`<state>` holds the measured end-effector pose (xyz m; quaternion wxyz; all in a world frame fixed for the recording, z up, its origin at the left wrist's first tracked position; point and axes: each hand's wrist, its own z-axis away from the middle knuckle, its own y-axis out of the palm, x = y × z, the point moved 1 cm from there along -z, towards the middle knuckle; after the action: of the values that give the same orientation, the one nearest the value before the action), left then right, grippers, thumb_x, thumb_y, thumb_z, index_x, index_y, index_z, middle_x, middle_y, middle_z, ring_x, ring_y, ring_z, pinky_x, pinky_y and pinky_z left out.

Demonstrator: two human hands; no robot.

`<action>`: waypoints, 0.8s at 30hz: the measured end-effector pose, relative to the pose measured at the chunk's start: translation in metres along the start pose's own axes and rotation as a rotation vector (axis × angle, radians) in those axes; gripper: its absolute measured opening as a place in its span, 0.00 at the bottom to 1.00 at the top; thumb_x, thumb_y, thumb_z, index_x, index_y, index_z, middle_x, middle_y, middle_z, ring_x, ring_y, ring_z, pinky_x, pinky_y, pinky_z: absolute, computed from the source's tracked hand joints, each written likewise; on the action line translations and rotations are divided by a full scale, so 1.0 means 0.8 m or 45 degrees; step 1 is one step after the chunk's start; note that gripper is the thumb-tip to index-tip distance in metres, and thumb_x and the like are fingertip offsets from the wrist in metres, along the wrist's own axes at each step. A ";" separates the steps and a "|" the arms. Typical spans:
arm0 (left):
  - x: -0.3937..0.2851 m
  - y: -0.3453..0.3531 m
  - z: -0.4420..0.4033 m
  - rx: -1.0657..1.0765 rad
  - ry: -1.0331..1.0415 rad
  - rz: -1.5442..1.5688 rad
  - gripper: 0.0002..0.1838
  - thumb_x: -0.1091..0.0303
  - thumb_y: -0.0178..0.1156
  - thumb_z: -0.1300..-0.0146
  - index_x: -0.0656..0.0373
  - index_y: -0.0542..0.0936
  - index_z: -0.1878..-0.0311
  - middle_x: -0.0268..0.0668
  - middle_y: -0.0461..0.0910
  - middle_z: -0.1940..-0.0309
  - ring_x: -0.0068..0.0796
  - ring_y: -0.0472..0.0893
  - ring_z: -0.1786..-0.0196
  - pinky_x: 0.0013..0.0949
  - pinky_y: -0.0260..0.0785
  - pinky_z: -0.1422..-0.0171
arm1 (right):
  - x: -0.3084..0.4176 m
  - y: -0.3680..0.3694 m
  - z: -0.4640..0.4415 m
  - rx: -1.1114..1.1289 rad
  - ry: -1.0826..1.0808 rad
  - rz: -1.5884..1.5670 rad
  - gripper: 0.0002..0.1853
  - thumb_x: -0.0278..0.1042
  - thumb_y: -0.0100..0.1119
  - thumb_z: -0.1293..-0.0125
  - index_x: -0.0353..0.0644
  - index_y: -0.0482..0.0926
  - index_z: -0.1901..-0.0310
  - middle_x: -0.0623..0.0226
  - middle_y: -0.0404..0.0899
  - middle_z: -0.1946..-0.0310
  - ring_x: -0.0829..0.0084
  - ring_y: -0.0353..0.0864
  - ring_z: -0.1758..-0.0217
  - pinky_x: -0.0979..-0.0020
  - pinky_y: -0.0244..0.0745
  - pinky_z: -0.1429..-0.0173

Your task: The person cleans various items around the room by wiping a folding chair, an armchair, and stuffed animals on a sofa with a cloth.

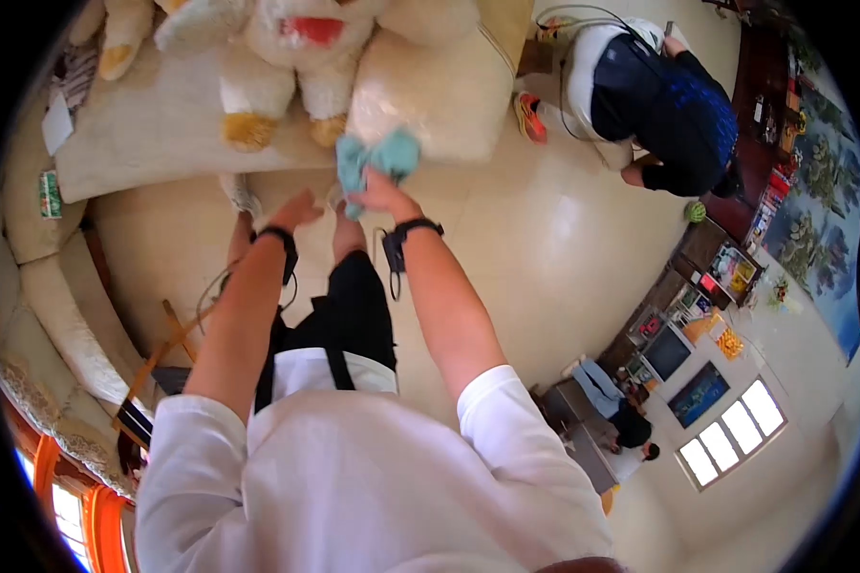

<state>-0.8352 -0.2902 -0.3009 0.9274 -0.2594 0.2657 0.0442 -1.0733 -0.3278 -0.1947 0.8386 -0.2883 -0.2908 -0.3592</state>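
My right hand (382,193) grips a light teal cloth (392,153), which is bunched up and hangs over the front edge of a cream sofa (182,158). Nothing shows in my left hand (299,210), held lower and to the left with its fingers apart. Each wrist wears a black strap with a cable. Just beyond the cloth, a large cream plush toy (306,57) with a red mouth sits on the sofa, its feet near the edge. A pale cushion (440,91) lies to the right of the toy.
A person in dark clothes (664,115) bends over a white seat at the upper right. Another person (631,420) is by a grey table (588,458) at the lower right. More sofa seats (67,315) line the left. A green-and-white packet (50,195) lies there.
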 end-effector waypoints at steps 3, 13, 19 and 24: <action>0.002 -0.091 0.120 0.160 -0.314 0.258 0.36 0.49 0.60 0.43 0.67 0.68 0.38 0.57 0.78 0.47 0.55 0.76 0.40 0.50 0.69 0.38 | 0.044 0.011 0.063 0.205 0.185 0.499 0.30 0.49 0.71 0.48 0.43 0.74 0.46 0.50 0.81 0.55 0.52 0.81 0.49 0.57 0.75 0.44; 0.164 -0.196 0.147 0.111 0.492 -0.685 0.16 0.64 0.57 0.41 0.67 0.79 0.56 0.53 0.82 0.54 0.51 0.81 0.49 0.52 0.75 0.48 | 0.055 0.038 0.194 -0.462 0.325 0.015 0.30 0.51 0.72 0.46 0.37 0.74 0.49 0.52 0.82 0.57 0.56 0.82 0.52 0.59 0.76 0.47; 0.061 -0.391 0.263 -0.257 0.454 -0.052 0.29 0.48 0.63 0.44 0.55 0.72 0.44 0.49 0.80 0.55 0.51 0.78 0.47 0.50 0.70 0.43 | 0.246 0.066 0.143 -0.256 0.066 0.416 0.26 0.46 0.71 0.45 0.39 0.75 0.51 0.53 0.82 0.59 0.54 0.82 0.54 0.58 0.76 0.48; 0.067 -0.466 0.340 -0.284 0.723 -0.368 0.38 0.43 0.66 0.48 0.54 0.70 0.38 0.49 0.78 0.48 0.52 0.77 0.44 0.52 0.68 0.42 | 0.485 0.078 0.103 -0.161 -0.239 0.260 0.23 0.44 0.70 0.43 0.44 0.76 0.48 0.52 0.83 0.61 0.57 0.84 0.58 0.61 0.77 0.53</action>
<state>-0.5794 -0.4769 0.0386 0.7789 -0.3964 0.4674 -0.1331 -0.8259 -0.4034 0.1130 0.8199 -0.4011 -0.3140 -0.2612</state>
